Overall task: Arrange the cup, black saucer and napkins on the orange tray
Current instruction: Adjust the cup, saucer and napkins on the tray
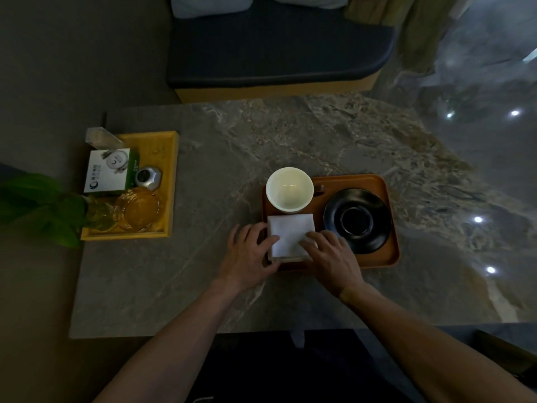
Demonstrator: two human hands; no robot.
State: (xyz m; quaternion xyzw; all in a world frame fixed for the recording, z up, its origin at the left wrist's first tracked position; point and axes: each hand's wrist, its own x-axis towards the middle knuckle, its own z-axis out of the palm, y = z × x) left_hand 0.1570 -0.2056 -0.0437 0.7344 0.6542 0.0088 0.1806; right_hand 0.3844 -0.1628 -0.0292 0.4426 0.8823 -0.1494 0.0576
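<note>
Napkins on the orange tray, both hands flat against them: left hand, right hand, neither gripping.

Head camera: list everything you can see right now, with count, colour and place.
orange tray: one, orange-brown, centre-right of the table.
cup: one, white, empty, far-left corner of the orange tray.
black saucer: one, black, right half of the orange tray.
napkins: one stack, white, near-left of the orange tray, in front of the cup.
table: one, grey marble.
yellow tray: one, yellow, far-left of the table.
box: one, white and green, in the yellow tray.
glass ashtray: one, clear, near end of the yellow tray.
plant: one, green, left edge.
bench: one, dark cushion, beyond the table.
hands: two, left hand and right hand resting on the napkins.
</note>
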